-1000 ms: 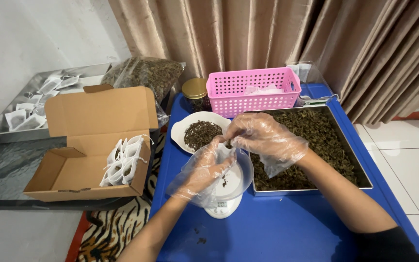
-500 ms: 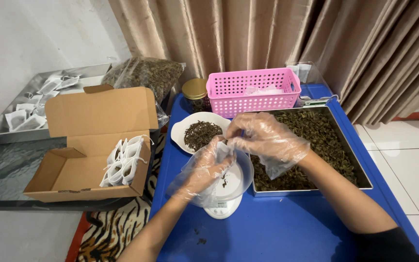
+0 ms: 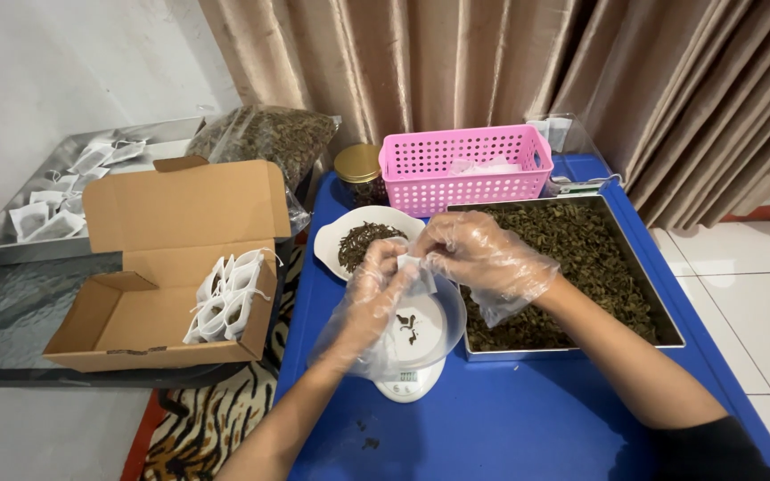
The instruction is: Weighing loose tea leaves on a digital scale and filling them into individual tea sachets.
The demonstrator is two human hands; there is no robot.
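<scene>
beige curtains hang behind our blue bench [image 3: 510, 419], where both gloved hands meet over the small white scale [image 3: 410, 379]. our left hand [image 3: 369, 303] has its grip closed on a little white filter bag [image 3: 410, 270], fingers pinching its near side. our right hand [image 3: 479, 252] pinches the same bag from the other side, thumb and forefinger shut on its top edge. since a second ago both hands have risen a little and drawn toward the white bowl of dark leaves [image 3: 363, 239]. the bag now sits higher and clearer of the clear dish [image 3: 421, 325] on the scale, and more of the dish shows. a few dark scraps of leaf lie bare in the dish. we judge the pinch of leaf has gone into the bag and the mouth is being worked shut. just right of the scale stands the steel tray of dried leaves [image 3: 581, 258]. behind it is a pink basket [image 3: 465, 165]. off the bench to the left, an open cardboard box [image 3: 167, 267] holds filled bags standing in a row.
</scene>
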